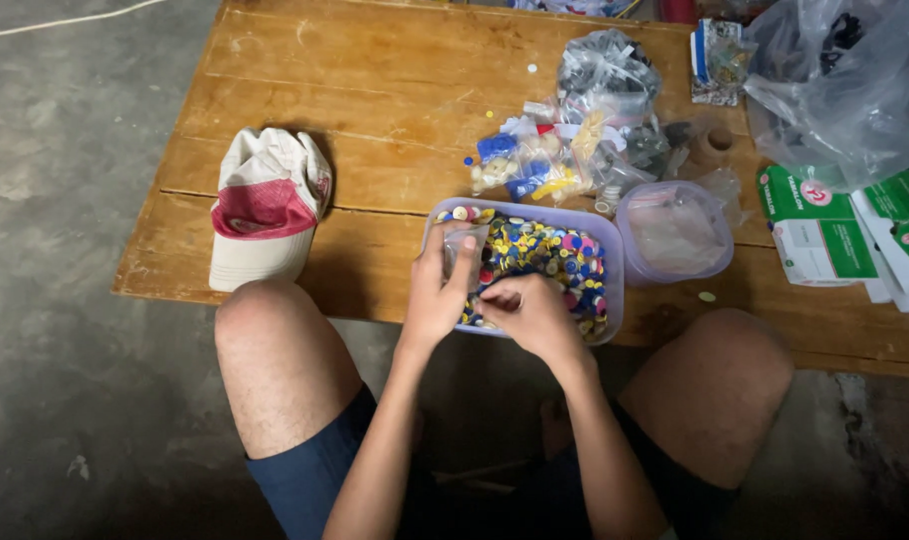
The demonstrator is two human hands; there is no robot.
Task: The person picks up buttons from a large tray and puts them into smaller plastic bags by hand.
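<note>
Your left hand (437, 292) held a small clear plastic bag (462, 248) upright over the near-left corner of the lilac tub (615, 262), fingers closed on the bag's sides. Your right hand (527, 312) hung over the coloured buttons (545, 258) in the tub, fingertips pinched together; whether they held a button, I could not tell. The bag looked light, limp and slippery, best gripped near its mouth. The buttons looked hard, tiny and easily dropped.
</note>
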